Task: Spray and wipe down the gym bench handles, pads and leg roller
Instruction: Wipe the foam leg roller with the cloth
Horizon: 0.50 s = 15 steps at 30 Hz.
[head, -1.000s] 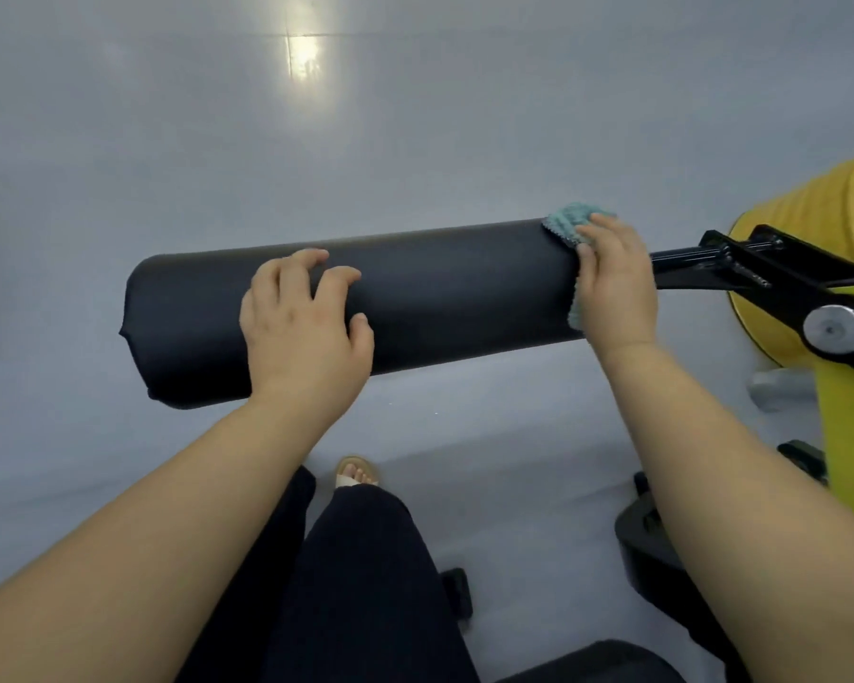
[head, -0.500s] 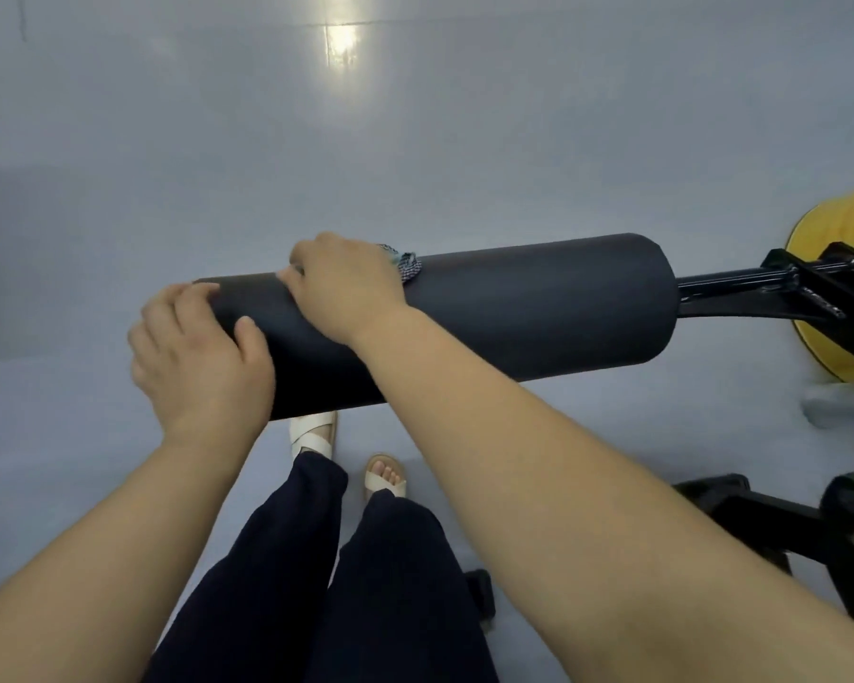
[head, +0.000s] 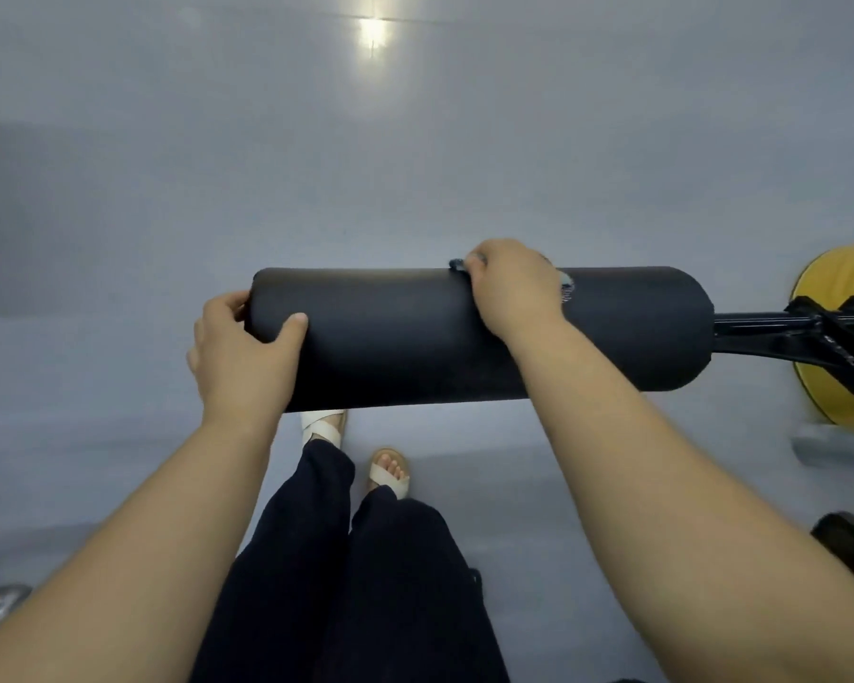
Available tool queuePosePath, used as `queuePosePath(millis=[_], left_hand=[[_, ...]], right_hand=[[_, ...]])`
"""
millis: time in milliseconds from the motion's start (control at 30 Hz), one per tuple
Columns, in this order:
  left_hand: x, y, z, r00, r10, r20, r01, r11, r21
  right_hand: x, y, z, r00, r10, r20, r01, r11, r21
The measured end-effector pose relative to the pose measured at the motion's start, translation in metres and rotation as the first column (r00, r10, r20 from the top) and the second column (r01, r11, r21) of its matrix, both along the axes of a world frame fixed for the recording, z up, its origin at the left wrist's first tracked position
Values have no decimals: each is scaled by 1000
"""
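Head view: leg roller (head: 390, 347) lies horizontal before me on its black arm (head: 760, 320). My left hand (head: 240, 347) grips its free end, thumb curled over, judged to stop rotation. My right hand (head: 511, 288), fingers curled, presses the cloth (head: 566, 288) onto its top for wiping.

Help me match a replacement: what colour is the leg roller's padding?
Plain black, no pattern. The head view shows the leg roller clearly.
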<state>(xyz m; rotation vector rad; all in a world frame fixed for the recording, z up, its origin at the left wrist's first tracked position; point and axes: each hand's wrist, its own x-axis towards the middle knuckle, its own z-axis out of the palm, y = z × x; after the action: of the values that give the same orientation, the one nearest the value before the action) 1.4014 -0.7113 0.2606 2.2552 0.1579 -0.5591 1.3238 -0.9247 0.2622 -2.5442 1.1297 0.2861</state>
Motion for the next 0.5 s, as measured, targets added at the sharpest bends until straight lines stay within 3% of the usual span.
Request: queuePosePath(millis=[67, 167, 267, 367, 500], left_hand=[[-14, 13, 1, 999, 3, 33, -2, 1000, -15], [-32, 28, 0, 998, -13, 55, 12, 1000, 21], [-35, 33, 2, 997, -42, 69, 37, 996, 78], [-32, 19, 11, 990, -95, 106, 78, 986, 150], [-42, -14, 25, 947, -253, 199, 199, 947, 253]], right_hand=[[39, 57, -2, 982, 157, 105, -163, 986, 45], [75, 131, -5, 878, 435, 200, -436, 899, -42], [68, 137, -11, 788, 553, 272, -562, 826, -51], [28, 82, -16, 850, 438, 291, -464, 886, 20], [-53, -23, -12, 976, 106, 188, -102, 994, -30]])
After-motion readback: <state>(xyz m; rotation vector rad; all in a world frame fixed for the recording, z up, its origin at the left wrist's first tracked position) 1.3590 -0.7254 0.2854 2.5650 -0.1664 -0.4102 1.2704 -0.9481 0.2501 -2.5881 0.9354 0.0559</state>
